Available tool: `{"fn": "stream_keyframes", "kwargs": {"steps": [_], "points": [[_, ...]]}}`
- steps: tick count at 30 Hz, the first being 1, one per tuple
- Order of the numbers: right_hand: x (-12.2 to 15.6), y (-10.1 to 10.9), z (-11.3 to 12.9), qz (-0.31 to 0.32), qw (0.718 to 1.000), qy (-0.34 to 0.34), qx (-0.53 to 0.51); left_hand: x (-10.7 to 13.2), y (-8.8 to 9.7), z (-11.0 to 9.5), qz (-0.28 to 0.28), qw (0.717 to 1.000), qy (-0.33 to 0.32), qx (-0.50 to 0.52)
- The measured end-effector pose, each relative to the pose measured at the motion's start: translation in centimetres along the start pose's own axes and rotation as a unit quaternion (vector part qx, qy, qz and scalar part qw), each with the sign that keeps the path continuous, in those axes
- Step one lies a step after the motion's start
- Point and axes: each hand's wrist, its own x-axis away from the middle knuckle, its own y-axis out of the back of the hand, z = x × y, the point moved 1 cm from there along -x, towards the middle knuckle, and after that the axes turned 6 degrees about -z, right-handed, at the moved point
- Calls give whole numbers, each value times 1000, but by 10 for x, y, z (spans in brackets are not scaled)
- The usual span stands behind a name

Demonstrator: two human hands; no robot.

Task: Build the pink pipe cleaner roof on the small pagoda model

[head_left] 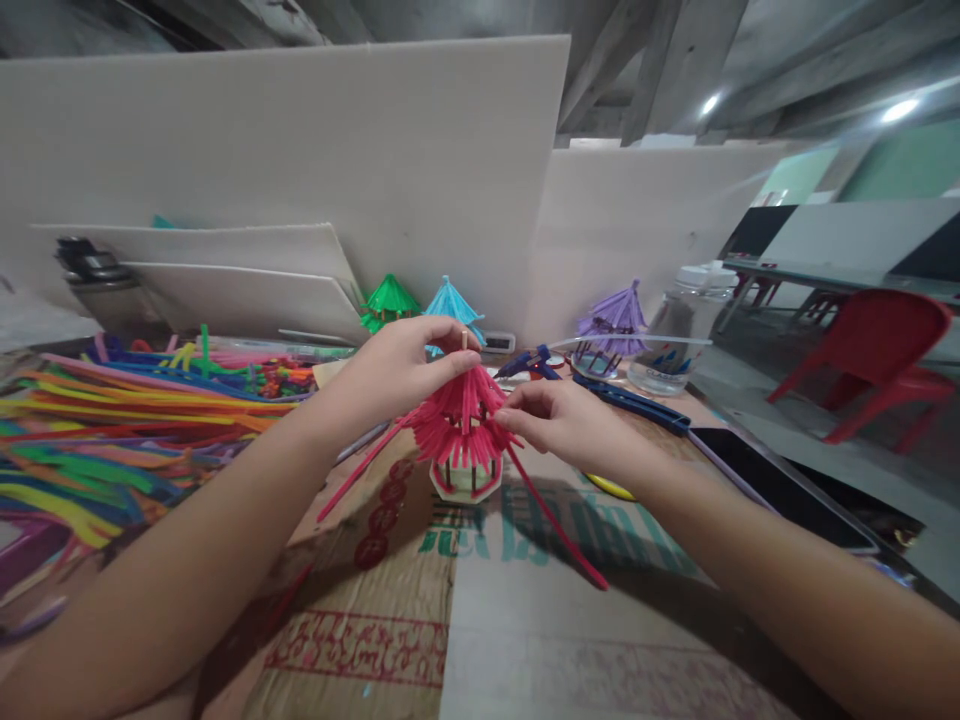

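A small red pavilion (466,425) with a two-tiered fuzzy roof stands upright on the printed cardboard (360,640), at the middle of the work surface. The person's left hand (420,362) closes thumb and fingers around its peak, where a thin stick (464,345) pokes up. The right hand (551,418) has its fingertips pinched together on the roof's right side. Long red stems (559,522) slant outward on both sides. Behind are a green roof (391,297), a blue roof (450,300) and a glue gun (531,362); farther right, a purple pavilion (613,322) stands near a clear jar (679,325). Colourful stems (150,405) are heaped at left.
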Motion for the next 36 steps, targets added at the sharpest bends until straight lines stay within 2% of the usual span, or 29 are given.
{"fn": "stream_keyframes", "kwargs": {"steps": [5,11,13,15,18,21,23,25,26,28,30,32,36], "points": [[1,8,3,-69,996,52,-8,-1,-3,0,7,999,12,39],[6,-2,0,-109,988,78,76,2,-14,-1,5,996,6,88],[4,-1,0,-108,989,83,60,0,-15,1,1,995,-1,103],[1,3,-2,-105,990,85,28,-3,-14,6,-3,993,3,117],[1,12,-15,-133,988,84,10,-3,-15,22,-10,991,39,126],[12,13,-46,-167,984,57,8,15,-21,50,-47,989,85,108],[26,8,-68,-153,988,20,33,39,-28,70,-53,988,103,103],[41,2,-83,-134,990,8,41,66,-35,83,-19,986,119,117],[47,-1,-87,-122,991,14,47,79,-39,86,23,985,122,117],[55,-6,-86,-100,992,33,70,100,-43,83,72,986,107,109],[58,-10,-81,-80,990,52,104,109,-48,71,105,988,74,87],[59,-12,-76,-62,987,67,134,108,-55,57,125,988,52,74],[59,-13,-77,-49,980,85,174,89,-73,49,101,988,19,115]]}}
